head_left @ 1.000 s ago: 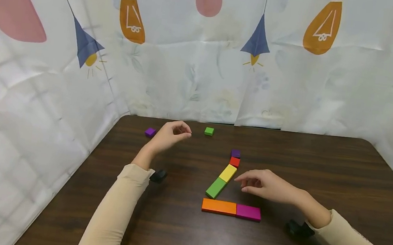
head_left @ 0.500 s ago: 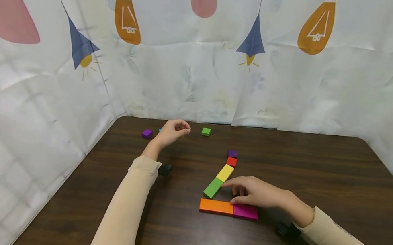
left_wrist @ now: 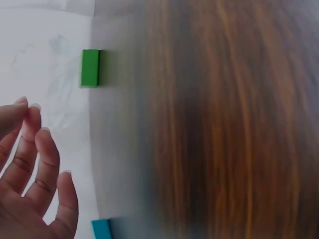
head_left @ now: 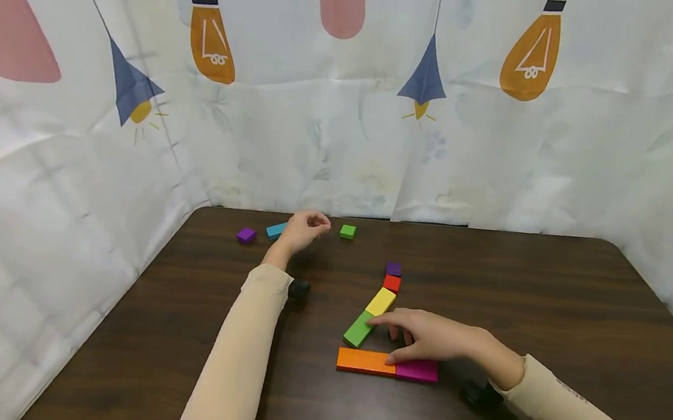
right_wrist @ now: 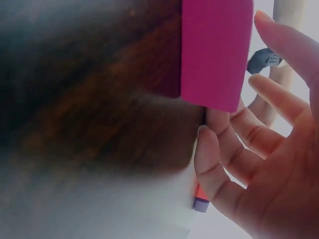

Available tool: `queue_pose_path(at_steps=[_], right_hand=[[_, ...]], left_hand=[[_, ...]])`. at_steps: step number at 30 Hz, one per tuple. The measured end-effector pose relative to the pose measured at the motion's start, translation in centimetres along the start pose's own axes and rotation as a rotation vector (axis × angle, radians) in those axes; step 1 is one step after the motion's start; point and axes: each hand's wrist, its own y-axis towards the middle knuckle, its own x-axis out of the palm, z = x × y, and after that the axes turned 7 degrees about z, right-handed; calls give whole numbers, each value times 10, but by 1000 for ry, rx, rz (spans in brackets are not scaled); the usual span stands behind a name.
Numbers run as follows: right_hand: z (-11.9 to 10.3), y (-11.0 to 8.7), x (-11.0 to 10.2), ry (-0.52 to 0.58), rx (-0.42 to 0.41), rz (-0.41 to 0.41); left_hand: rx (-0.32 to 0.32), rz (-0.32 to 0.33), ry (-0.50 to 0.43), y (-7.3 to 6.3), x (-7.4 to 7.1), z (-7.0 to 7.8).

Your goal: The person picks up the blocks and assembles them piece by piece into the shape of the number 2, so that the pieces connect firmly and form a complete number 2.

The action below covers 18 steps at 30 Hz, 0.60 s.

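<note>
My right hand [head_left: 437, 338] reaches over a bent row of blocks, its index fingertip at the green block [head_left: 355, 331] and its thumb at the seam between the orange block [head_left: 364, 361] and magenta block [head_left: 420, 372]. Beyond the green block run yellow [head_left: 380, 302], red [head_left: 391, 283] and dark purple [head_left: 393, 269] blocks. In the right wrist view, the relaxed fingers lie beside the magenta block [right_wrist: 217, 55]. At the far left, my left hand [head_left: 303, 232] hovers with loosely bent fingers and nothing visible in them. It partly hides a blue block [head_left: 274, 231]; a small green block [head_left: 347, 232] lies just right of it.
A small purple block [head_left: 245, 235] lies on the far left of the dark wooden table [head_left: 522, 280]. A patterned white cloth [head_left: 333, 133] hangs along the back and left edges. Both wrists wear black devices.
My right hand has moved left and nearer, onto the blocks. The left hand has shifted a little to the right relative to the loose blocks, uncovering the blue one. The head view has shifted slightly.
</note>
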Motion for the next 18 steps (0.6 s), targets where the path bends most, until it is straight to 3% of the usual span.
queue_pose_path(at_steps=[10,18], right_hand=[[-1,3,-1,-4,-2,-15],[-1,6,0,-14,40,-31]], left_hand=[[-92,-49,75,9,13,-1],[-98,-71,118,13,26,0]])
